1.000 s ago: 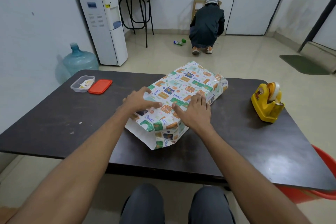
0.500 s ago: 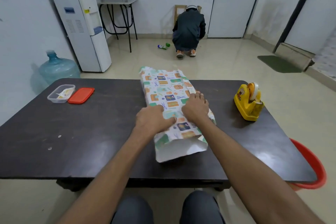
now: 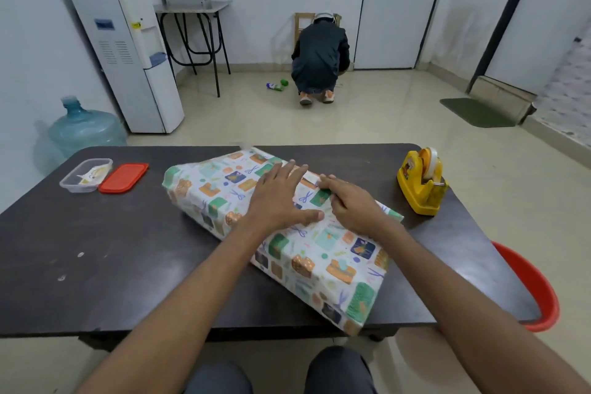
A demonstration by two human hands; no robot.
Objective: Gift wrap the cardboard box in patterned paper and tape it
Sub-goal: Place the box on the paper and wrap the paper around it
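Left on the table [image 3: 96, 249]: a clear tub [image 3: 85, 175] with a red lid [image 3: 124, 177] touching beside it. The box [image 3: 220, 195], covered in patterned paper [image 3: 335, 265], lies diagonally mid-table with its near corner at the front edge. The left hand [image 3: 281, 198] lies flat on top, fingers straight and pressing. The right hand [image 3: 351, 205] is just beside it, fingers curled at the seam, probably pinching the paper edge. The yellow tape dispenser [image 3: 420, 182] stands far right, apart.
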